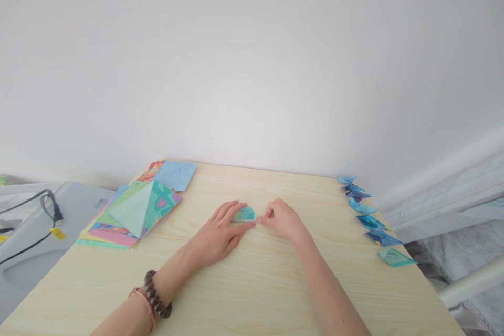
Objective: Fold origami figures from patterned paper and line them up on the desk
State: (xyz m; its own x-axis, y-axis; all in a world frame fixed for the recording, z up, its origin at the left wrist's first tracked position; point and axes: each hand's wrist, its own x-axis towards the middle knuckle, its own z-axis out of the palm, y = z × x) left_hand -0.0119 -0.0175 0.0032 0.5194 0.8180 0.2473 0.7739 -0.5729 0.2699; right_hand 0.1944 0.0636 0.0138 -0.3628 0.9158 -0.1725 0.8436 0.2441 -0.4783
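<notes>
A small piece of folded origami paper (243, 214), teal with a pale lower edge, lies on the wooden table in front of me. My left hand (220, 231) rests flat over its left part, fingers stretched out and pressing it down, so that side is hidden. At the paper's right tip, my right hand (279, 218) is closed, thumb and index finger pinching the corner. A dark beaded bracelet (154, 294) and a thin band circle my left wrist.
Patterned paper sheets (136, 212) are stacked at the left, with a creased blue sheet (176, 175) behind them. Several folded blue pieces (362, 206) and a teal one (396, 257) line the right edge. A black cable (49, 210) lies left of the table (252, 294); a white wall stands behind.
</notes>
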